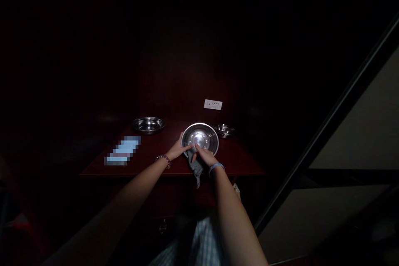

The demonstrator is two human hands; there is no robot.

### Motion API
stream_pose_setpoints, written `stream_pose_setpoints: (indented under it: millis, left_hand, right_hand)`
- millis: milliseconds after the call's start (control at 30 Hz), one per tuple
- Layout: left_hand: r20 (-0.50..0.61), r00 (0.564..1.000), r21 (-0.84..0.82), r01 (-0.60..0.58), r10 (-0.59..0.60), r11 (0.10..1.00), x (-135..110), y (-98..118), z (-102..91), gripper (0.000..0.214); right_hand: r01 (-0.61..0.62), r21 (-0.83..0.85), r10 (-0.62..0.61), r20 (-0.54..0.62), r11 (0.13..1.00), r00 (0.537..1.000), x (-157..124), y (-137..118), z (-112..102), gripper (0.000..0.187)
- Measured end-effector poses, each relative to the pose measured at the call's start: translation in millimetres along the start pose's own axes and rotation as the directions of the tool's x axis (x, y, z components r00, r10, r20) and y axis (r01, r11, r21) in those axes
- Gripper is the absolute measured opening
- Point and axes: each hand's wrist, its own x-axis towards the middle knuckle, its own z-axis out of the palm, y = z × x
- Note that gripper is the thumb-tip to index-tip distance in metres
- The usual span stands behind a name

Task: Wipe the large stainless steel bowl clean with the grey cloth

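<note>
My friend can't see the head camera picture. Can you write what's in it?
A person's left hand holds a metal bowl over a dark red table, with the right hand at its near side and a gray cloth hanging below. A wide metal dish stands back left, smaller metalware back right; a white panel is on the wall.

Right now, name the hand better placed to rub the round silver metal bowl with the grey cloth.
Probably the right hand, with the cloth at its fingers; the left hand holds the bowl at the left.
</note>
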Motion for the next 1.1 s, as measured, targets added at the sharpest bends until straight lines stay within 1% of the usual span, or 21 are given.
stream_pose_setpoints:
  millis: [233, 500, 733, 833, 967, 1100]
  left_hand:
    - [0.001, 1.0, 0.011, -0.023, 0.023, 1.0, 0.1, -1.2, 0.3, 0.089]
    - [-0.003, 1.0, 0.029, -0.017, 0.017, 0.999, 0.1, -2.0, 0.6, 0.087]
    - [0.0, 1.0, 0.02, -0.024, 0.024, 1.0, 0.0, -1.5, 0.2, 0.092]
    - [-0.002, 1.0, 0.019, -0.022, 0.022, 1.0, 0.0, -1.4, 0.2, 0.09]
    - [-0.001, 1.0, 0.038, -0.016, 0.016, 0.999, -0.3, -0.9, -0.1, 0.087]
    - [-0.002, 1.0, 0.028, -0.023, 0.023, 0.999, 0.1, -0.9, 0.1, 0.087]
  right_hand:
    - [-0.015, 0.001, 0.015, 0.008, 1.0, 1.0, 0.4, -1.3, -1.0, 0.08]
    - [-0.007, 0.004, 0.007, 0.013, 1.0, 1.0, 1.9, 2.2, -0.4, 0.087]
    - [-0.008, 0.0, 0.008, 0.002, 1.0, 1.0, 0.0, 2.4, -0.9, 0.085]
    - [-0.009, -0.007, 0.009, -0.006, 1.0, 1.0, -1.9, 0.4, -1.0, 0.083]
    - [-0.025, -0.037, 0.026, 0.018, 0.999, 1.0, -0.5, -1.1, -0.8, 0.081]
    - [-0.022, -0.025, 0.022, 0.027, 0.999, 0.999, 2.2, -0.1, -0.5, 0.082]
